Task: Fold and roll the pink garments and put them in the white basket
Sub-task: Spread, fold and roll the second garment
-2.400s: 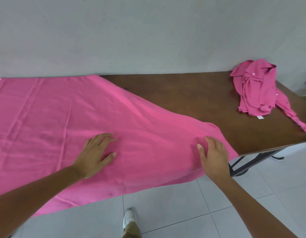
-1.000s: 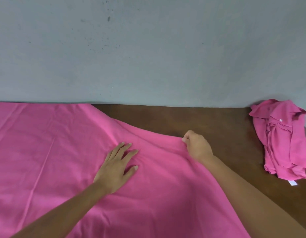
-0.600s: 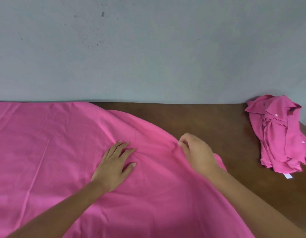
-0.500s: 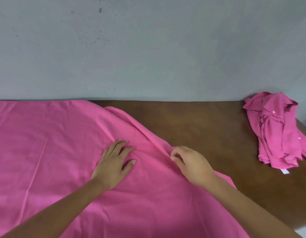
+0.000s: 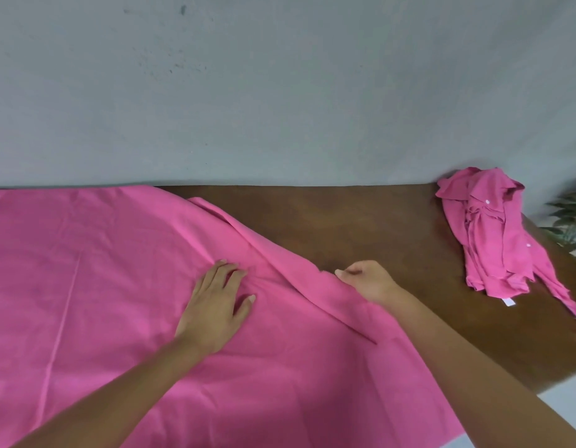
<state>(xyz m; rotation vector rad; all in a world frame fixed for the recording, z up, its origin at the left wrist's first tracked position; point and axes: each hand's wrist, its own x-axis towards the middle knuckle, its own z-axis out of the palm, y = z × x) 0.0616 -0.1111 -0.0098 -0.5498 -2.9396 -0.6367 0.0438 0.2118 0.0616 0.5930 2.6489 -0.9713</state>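
Left hand (image 5: 215, 312) flat, right hand (image 5: 367, 281) curled

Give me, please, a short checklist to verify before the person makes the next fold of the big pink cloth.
1. Left hand lies flat on the big pink cloth, pinning it: ok.
2. Right hand pinches the cloth's turned-over edge: ok.
3. Cloth smooth near the fold: not ok, wrinkles beside the left hand.
4. Cloth fully on the table: not ok, its near part seems to hang over the front edge.
5. Room beside the fold: ok, the crumpled pink shirt lies apart, far right.
6. White basket within reach: cannot tell, not in view.
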